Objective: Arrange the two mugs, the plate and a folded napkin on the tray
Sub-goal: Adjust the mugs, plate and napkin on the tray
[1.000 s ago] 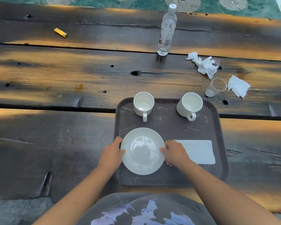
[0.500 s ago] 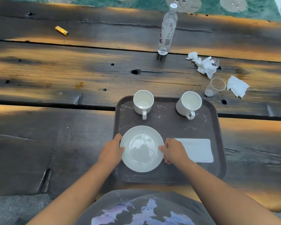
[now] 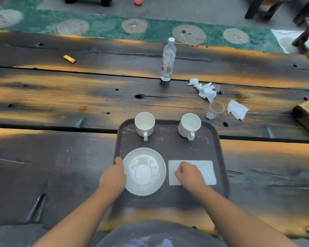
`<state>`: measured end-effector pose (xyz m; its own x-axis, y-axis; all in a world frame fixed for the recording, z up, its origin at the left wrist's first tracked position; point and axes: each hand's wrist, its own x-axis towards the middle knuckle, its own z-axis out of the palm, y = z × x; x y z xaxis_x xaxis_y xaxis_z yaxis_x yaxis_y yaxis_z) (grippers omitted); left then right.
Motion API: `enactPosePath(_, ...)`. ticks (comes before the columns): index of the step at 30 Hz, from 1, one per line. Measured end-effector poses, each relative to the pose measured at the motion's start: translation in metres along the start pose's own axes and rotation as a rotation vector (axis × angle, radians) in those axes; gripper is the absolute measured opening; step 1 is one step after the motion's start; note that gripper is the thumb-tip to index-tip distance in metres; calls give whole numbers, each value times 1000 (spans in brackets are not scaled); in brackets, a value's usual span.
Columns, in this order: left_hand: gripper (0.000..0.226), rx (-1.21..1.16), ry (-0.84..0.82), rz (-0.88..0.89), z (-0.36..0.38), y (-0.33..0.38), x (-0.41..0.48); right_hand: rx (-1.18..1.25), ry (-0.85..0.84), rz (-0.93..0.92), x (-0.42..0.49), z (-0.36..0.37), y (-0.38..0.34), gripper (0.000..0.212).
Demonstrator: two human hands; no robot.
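A dark brown tray (image 3: 168,148) lies on the wooden table in front of me. Two white mugs stand at its far side, the left mug (image 3: 144,124) and the right mug (image 3: 189,126), handles pointing toward me. The white plate (image 3: 144,172) sits at the near left of the tray. My left hand (image 3: 112,175) grips its left rim, thumb on top. A folded white napkin (image 3: 203,170) lies flat to the right of the plate. My right hand (image 3: 187,175) is on the napkin's left part, fingers curled and pinching it.
Beyond the tray stand a clear water bottle (image 3: 168,61) and a tipped plastic cup (image 3: 214,110). Crumpled tissue (image 3: 204,90) and another tissue (image 3: 236,109) lie at the right. A yellow lighter (image 3: 69,59) is far left. A wooden block (image 3: 307,116) sits at the right edge.
My right hand let go of the plate's right rim and moved right onto the napkin. The left hand stays at the plate's left rim. The camera tilted up.
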<state>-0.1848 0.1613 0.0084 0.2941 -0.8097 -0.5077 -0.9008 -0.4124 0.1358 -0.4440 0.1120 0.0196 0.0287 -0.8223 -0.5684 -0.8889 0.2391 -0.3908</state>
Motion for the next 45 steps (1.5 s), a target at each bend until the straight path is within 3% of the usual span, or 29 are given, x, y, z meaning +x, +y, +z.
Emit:
enactPosePath(4, 24, -44, -13, 54, 3, 43, -10, -87, 16, -70, -3, -15, 25, 9)
enactPosePath(10, 15, -160, -19, 264, 24, 125, -40, -211, -2, -199, -6, -25, 77, 43)
enactPosePath(16, 37, -37, -100, 429, 45, 168, -48, -355, -69, -338, -2, -33, 115, 69)
enactPosePath(24, 69, 209, -220, 506, 68, 180, -47, -412, -167, -356, 6, -31, 146, 80)
enactPosePath(45, 75, 172, -180, 497, 76, 178, -49, -465, -188, -369, 13, -23, 155, 87)
